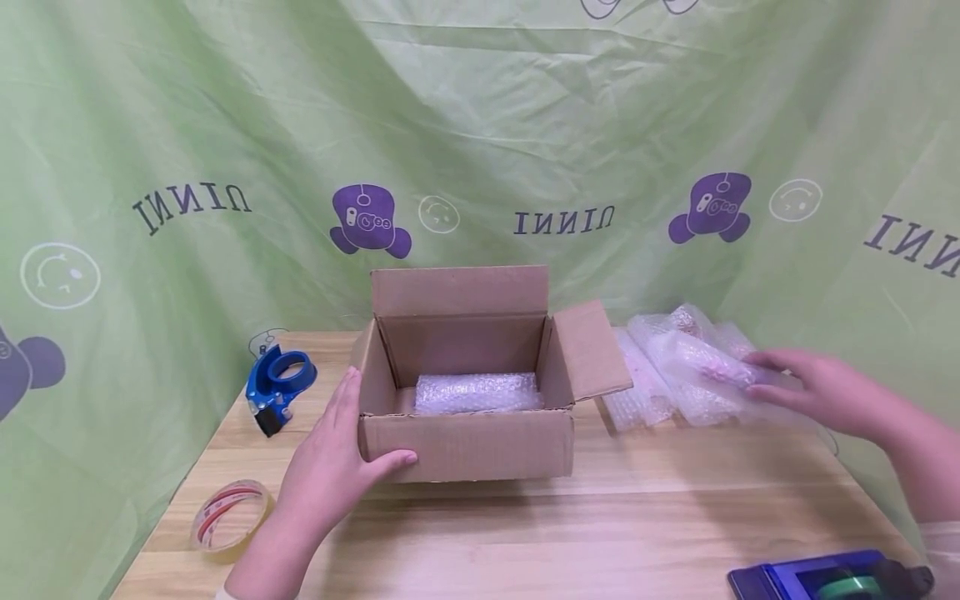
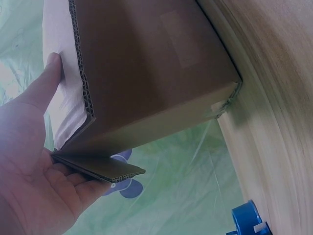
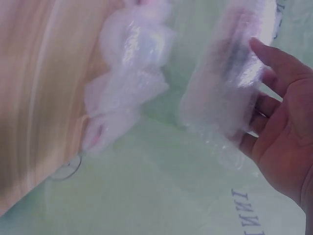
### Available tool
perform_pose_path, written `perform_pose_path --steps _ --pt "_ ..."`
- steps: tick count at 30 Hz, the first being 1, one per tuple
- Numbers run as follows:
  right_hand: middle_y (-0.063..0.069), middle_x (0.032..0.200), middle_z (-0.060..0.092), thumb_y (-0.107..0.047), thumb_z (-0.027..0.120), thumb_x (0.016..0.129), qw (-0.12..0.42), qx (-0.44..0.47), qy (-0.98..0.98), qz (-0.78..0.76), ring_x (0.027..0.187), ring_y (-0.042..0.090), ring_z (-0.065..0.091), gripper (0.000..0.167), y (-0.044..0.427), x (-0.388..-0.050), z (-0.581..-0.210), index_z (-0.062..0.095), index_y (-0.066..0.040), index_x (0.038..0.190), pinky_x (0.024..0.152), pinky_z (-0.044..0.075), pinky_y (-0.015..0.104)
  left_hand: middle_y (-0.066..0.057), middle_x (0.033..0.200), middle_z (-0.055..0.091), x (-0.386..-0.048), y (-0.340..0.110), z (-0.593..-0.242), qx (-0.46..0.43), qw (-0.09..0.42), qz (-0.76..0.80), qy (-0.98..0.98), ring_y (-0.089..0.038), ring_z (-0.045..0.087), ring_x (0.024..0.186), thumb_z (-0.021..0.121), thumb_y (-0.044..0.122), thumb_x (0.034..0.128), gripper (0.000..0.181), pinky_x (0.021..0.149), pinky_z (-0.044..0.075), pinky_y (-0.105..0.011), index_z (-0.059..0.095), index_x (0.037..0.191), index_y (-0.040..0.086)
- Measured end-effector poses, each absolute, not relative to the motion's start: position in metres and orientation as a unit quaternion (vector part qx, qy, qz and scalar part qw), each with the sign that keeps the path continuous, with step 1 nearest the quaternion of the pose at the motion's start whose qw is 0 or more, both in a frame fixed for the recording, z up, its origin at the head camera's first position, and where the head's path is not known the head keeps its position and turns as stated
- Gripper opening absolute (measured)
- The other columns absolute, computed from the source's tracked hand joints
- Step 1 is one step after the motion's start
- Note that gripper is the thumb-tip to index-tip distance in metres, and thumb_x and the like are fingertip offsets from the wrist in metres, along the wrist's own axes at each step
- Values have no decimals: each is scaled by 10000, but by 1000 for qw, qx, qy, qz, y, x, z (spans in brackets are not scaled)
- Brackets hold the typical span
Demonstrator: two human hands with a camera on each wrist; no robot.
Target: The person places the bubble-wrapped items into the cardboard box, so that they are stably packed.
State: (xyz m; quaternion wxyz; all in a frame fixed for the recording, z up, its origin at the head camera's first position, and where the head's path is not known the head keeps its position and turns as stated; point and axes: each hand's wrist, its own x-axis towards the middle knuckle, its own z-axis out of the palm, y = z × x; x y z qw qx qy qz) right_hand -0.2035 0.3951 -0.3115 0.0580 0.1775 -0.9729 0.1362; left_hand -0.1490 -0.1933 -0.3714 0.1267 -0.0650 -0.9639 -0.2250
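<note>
Nearest us, a dark-blue plastic holder with a green ring (image 1: pixel 776 577) lies at the right of the pale wooden table (image 1: pixel 637 517); a roll of clear yellowish tape (image 1: pixel 204 533) lies left. Beyond, the left hand (image 1: pixel 326 462) grips the corner of an open brown cardboard box (image 1: pixel 468 450), probably steadying it. Inside we see a clear bubble-wrapped bundle (image 1: pixel 476 393) laid lengthwise, likely to fit flat. The right hand (image 1: pixel 832 392) pinches a translucent bubble-wrapped packet (image 3: pixel 222 83), seemingly lightly, by the edge. Farther back we find piled bubble-wrapped packets (image 1: pixel 637 383) and a bright-blue tape dispenser (image 1: pixel 258 379). From the head view, held packet and pile overlap; the right wrist view separates them. Only the left wrist view shows us fingers curled against the side flap (image 2: pixel 100 166).
</note>
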Motion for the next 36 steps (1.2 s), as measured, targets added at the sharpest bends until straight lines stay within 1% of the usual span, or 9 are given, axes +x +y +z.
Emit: perform_pose_path --steps 3,5,8,12,14,19,24,29,36 --pt "272 1191 643 -262 731 889 93 190 -966 149 1099 484 573 461 385 -205 -307 614 -9 1255 859 436 648 -160 1633 172 -149 -193 -371 -65 128 -225 -964 -435 334 1415 724 726 691 1284 1043 392 -638 51 1589 102" --pt "242 1190 650 -241 741 880 114 194 -961 160 1100 441 573 440 378 -206 -305 625 -36 1251 863 436 618 -157 1635 170 -149 -193 -371 -65 129 -226 -963 -432 335 1416 724 726 691 1282 1042 395 -636 55 1589 102" --pt "185 1169 665 -210 751 872 148 197 -954 171 1084 368 570 411 366 -207 -301 640 -65 1240 880 426 533 -150 1636 168 -149 -193 -372 -65 131 -227 -963 -428 335 1418 722 729 691 1279 1042 396 -634 59 1589 103" --pt "182 1168 648 -201 745 878 178 195 -946 189 1094 352 541 400 349 -210 -292 637 -58 1236 893 402 520 -144 1638 167 -149 -193 -373 -66 132 -225 -963 -425 329 1422 713 738 692 1280 1048 389 -634 54 1590 108" --pt "197 1191 629 -214 739 883 183 194 -944 195 1116 371 526 412 340 -211 -286 628 -58 1248 899 400 573 -144 1637 169 -149 -194 -373 -66 133 -224 -963 -426 329 1422 713 739 691 1280 1048 390 -634 54 1590 110" --pt "185 1234 619 -257 739 882 202 201 -940 188 1172 381 506 442 315 -216 -277 628 -71 1267 940 389 624 -148 1637 169 -149 -194 -372 -65 132 -225 -963 -428 329 1420 717 734 692 1280 1049 389 -633 53 1590 109" --pt "153 1248 613 -285 734 887 223 221 -932 181 1189 349 500 445 292 -226 -271 628 -90 1273 959 395 613 -139 1641 154 -149 -193 -372 -63 128 -228 -963 -434 331 1417 715 734 693 1283 1053 383 -636 39 1591 116" --pt "124 1256 610 -291 734 886 228 242 -926 177 1201 316 494 436 270 -233 -262 634 -129 1278 963 410 586 -138 1641 157 -150 -193 -373 -64 131 -228 -963 -429 339 1415 711 740 692 1280 1047 393 -631 43 1591 120" --pt "113 1249 609 -255 753 870 236 286 -911 178 1204 299 494 421 243 -243 -261 648 -129 1257 980 427 547 -136 1641 154 -150 -193 -373 -66 131 -227 -963 -417 315 1432 702 750 692 1281 1062 381 -626 43 1591 117"
